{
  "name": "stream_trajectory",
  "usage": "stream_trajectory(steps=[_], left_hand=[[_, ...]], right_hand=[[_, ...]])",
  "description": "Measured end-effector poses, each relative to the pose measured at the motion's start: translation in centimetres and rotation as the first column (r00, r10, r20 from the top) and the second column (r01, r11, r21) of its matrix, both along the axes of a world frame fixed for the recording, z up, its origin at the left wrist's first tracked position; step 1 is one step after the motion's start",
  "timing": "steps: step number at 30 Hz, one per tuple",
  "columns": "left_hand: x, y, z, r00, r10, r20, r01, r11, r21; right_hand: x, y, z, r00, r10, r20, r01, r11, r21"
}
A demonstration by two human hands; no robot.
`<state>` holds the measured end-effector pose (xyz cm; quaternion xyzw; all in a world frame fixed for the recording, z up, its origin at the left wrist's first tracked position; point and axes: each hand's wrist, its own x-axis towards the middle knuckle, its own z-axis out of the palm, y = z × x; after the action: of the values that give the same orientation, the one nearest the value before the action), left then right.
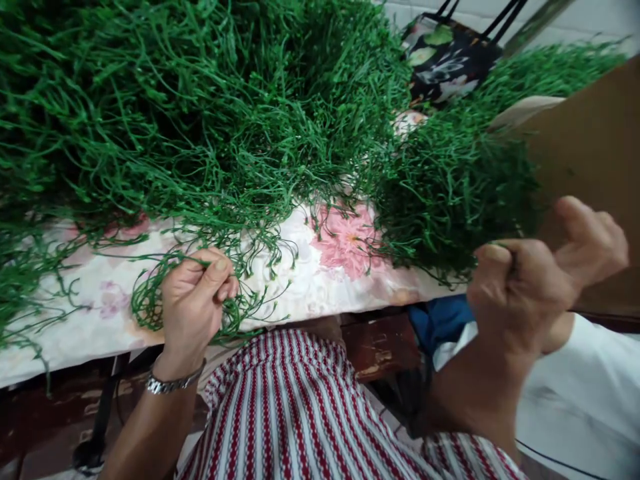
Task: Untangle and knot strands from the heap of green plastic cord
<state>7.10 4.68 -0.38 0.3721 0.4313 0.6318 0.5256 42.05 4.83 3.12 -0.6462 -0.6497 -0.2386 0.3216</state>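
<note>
My left hand (197,290), with a metal watch band at the wrist, is closed in a pinch on thin green plant stems (150,293) that look like plastic. The stems loop behind the hand and fan out on both sides over the cloth. My right hand (520,290) is raised at the right, its thumb pressed against curled fingers. A speck of green shows by its thumb, but what it grips is too small to make out. In front of it lies a smaller heap of green stems (450,193).
A large tangled green pile (210,100) covers the far side of the flowered tablecloth (300,293). A black floral bag (450,60) stands behind. At right are a brown cardboard panel (595,133) and another person's hand (595,243), close to my right hand.
</note>
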Motion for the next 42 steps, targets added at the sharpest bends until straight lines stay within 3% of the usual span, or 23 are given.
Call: stream_trajectory(steps=[3,6,9,13,16,18,23,29,32,37,42], left_hand=[[0.8,-0.2,-0.2,0.998,-0.055,-0.008,0.055,0.998,-0.004],[1.4,-0.5,-0.3,0.994,-0.102,-0.042,0.102,0.995,-0.004],[1.5,-0.7,-0.2,0.991,-0.123,-0.059,0.123,0.992,-0.011],[1.2,-0.9,0.3,0.990,-0.122,-0.067,0.121,0.992,-0.026],[1.1,-0.9,0.6,0.991,-0.108,-0.080,0.107,0.994,-0.019],[1.1,-0.9,0.6,0.991,-0.109,-0.076,0.110,0.994,0.005],[1.2,-1.1,0.4,0.983,-0.162,-0.082,0.161,0.987,-0.016],[1.1,-1.2,0.4,0.981,-0.185,-0.059,0.183,0.982,-0.040],[0.9,-1.3,0.3,0.980,-0.193,-0.046,0.191,0.980,-0.049],[0.9,-1.3,-0.1,0.981,-0.191,-0.035,0.187,0.977,-0.100],[1.0,-1.2,-0.3,0.980,-0.196,-0.040,0.192,0.977,-0.090]], right_hand=[[3.0,1.2,-0.7,0.998,-0.068,-0.012,0.068,0.997,-0.044],[3.8,2.1,-0.8,0.995,-0.072,-0.071,0.068,0.996,-0.057],[3.5,2.3,-0.9,0.981,-0.026,-0.191,0.051,0.990,0.128],[2.9,1.6,-1.4,0.941,-0.048,-0.336,0.152,0.945,0.290],[2.2,0.8,-1.5,0.926,-0.038,-0.376,0.199,0.895,0.400],[1.7,0.3,-1.5,0.941,0.008,-0.338,0.146,0.892,0.428],[0.6,-0.1,-2.0,0.992,0.048,-0.120,-0.017,0.968,0.250],[-0.5,-0.2,-2.5,0.999,-0.020,-0.038,0.027,0.981,0.192],[-0.6,-0.9,-2.8,0.993,-0.103,-0.065,0.109,0.990,0.088],[1.1,-0.6,-4.9,0.970,-0.202,-0.133,0.167,0.958,-0.234],[2.7,1.4,-5.6,0.957,-0.216,-0.191,0.130,0.915,-0.382]])
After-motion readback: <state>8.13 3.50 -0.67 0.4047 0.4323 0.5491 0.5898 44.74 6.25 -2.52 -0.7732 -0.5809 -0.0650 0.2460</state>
